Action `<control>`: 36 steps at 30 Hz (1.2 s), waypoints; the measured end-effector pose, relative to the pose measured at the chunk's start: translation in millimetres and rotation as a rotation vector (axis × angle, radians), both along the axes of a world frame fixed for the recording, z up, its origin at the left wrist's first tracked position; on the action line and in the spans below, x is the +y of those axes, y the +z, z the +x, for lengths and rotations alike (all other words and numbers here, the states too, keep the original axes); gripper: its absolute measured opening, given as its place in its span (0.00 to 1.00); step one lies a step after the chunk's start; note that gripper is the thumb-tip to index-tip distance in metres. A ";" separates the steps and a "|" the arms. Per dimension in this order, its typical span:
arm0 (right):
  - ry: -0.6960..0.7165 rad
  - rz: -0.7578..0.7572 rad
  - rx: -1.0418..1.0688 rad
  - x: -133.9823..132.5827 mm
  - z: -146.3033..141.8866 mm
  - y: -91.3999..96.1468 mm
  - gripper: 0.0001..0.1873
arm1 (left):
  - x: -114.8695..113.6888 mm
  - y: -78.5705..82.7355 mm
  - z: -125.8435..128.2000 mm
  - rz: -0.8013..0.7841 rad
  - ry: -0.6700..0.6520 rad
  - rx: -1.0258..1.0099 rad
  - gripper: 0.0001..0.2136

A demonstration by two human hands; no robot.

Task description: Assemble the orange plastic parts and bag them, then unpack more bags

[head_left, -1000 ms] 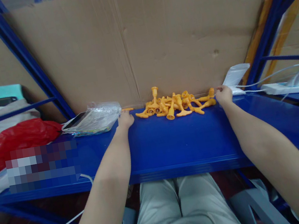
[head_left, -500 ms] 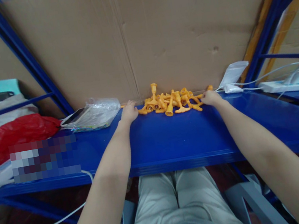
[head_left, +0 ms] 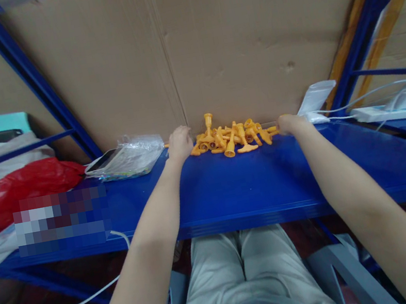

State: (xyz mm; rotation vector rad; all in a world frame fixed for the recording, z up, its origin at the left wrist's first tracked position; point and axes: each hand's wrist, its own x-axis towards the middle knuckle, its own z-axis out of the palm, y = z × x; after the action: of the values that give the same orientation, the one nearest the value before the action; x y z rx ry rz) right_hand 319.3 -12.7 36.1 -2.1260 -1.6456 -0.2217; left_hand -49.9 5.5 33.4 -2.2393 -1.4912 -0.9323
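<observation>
Several orange plastic T-shaped pieces with flared, cup-like ends [head_left: 229,142] lie heaped at the back of the blue shelf, one of them upright. My left hand [head_left: 180,143] is at the heap's left end, its fingers bent and blurred, so its grip does not show. An orange tip [head_left: 166,146] pokes out on that hand's left side. At the right end, my right hand [head_left: 288,125] is closed, knuckles up, close beside the outermost piece. Whatever its fingers hold is hidden.
Cardboard [head_left: 222,38] stands behind the blue shelf [head_left: 240,187]. To the left lie a clear plastic bag [head_left: 144,154], a phone-like device [head_left: 104,160] and a red bag [head_left: 35,179]. On the right are a white packet [head_left: 316,95] and a power strip [head_left: 392,111] with cables.
My left hand has shifted slightly right and up, its fingers now more bent. My right hand has moved a little right, and the orange end beside it no longer shows.
</observation>
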 end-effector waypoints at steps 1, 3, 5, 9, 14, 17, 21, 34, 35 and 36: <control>-0.026 -0.058 -0.080 -3.7 -3.4 5.3 0.12 | -3.8 3.5 5.4 0.022 -0.023 0.005 0.21; -0.043 -0.039 -0.202 -11.9 -13.5 14.6 0.13 | -12.4 9.0 17.4 0.055 -0.052 0.008 0.21; -0.011 0.055 -0.270 -20.1 -27.0 21.0 0.14 | -21.5 12.2 30.0 0.068 -0.069 0.010 0.20; 0.091 0.214 -0.308 -32.9 -54.5 25.3 0.18 | -38.3 12.1 51.8 0.062 -0.130 0.042 0.20; 0.196 0.370 -0.333 -42.0 -80.2 26.8 0.20 | -52.7 6.9 69.2 0.079 -0.217 0.095 0.25; 0.240 0.356 -0.363 -49.5 -96.0 29.0 0.21 | -54.8 2.7 75.5 0.085 -0.252 0.114 0.27; 0.321 0.304 -0.427 -59.9 -114.5 30.1 0.22 | -49.7 -2.5 79.0 0.063 -0.244 0.128 0.26; 0.366 0.287 -0.473 -68.1 -133.6 24.9 0.21 | -59.4 12.6 82.7 -0.051 -0.039 -0.067 0.19; 0.371 0.285 -0.466 -67.9 -133.8 24.4 0.21 | -59.2 12.6 82.6 -0.062 -0.029 -0.058 0.19; 0.376 0.287 -0.455 -67.6 -133.7 23.9 0.20 | -58.2 12.2 82.1 -0.065 -0.024 -0.053 0.20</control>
State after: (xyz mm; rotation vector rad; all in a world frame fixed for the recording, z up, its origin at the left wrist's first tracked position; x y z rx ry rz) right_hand 185.6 -80.3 60.0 -1.5917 -2.0792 -0.8130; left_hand 32.2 -52.6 45.6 -2.3000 -1.5421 -0.9707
